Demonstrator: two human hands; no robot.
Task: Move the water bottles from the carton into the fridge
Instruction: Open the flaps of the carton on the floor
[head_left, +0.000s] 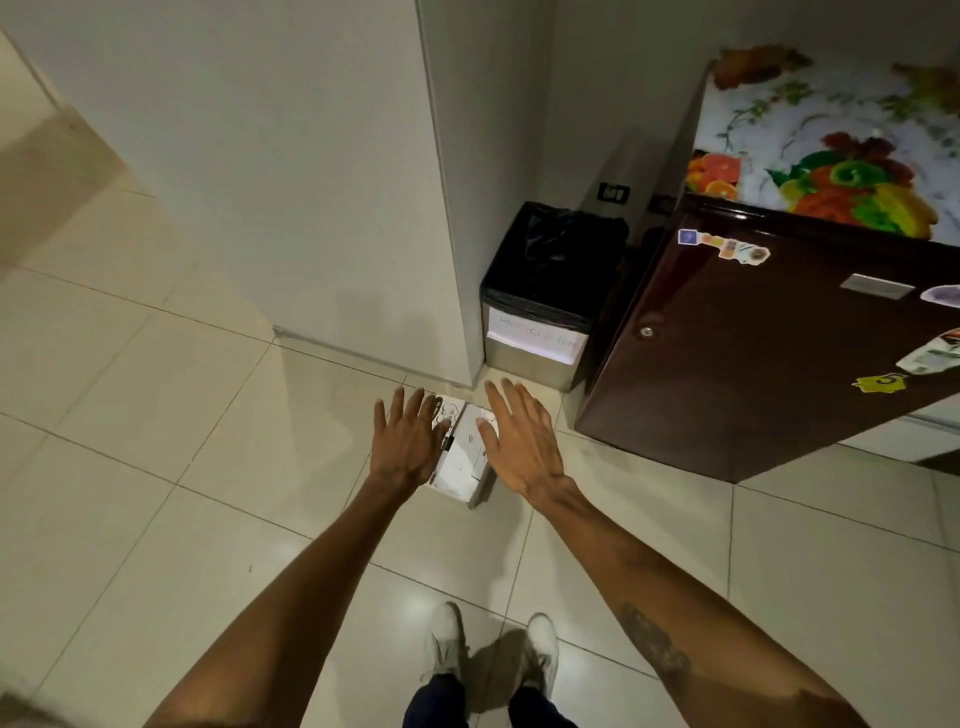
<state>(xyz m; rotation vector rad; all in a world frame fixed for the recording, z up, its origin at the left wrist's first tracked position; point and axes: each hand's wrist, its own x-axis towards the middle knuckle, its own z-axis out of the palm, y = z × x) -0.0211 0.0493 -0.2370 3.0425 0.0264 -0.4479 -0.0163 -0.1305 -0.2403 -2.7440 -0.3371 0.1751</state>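
We find the carton (460, 465) lying on the floor (156, 415) just before the wall (311, 208) corner. Its near corner shows between our left hand (408, 441) and right hand (522, 441), both spread with straight fingers and gripping nothing, though we cannot tell whether they touch it. Just beyond stands the bin (540, 332), between wall and fridge (753, 364), whose door is closed; tile runs wide to the left and back toward our shoes (447, 644).
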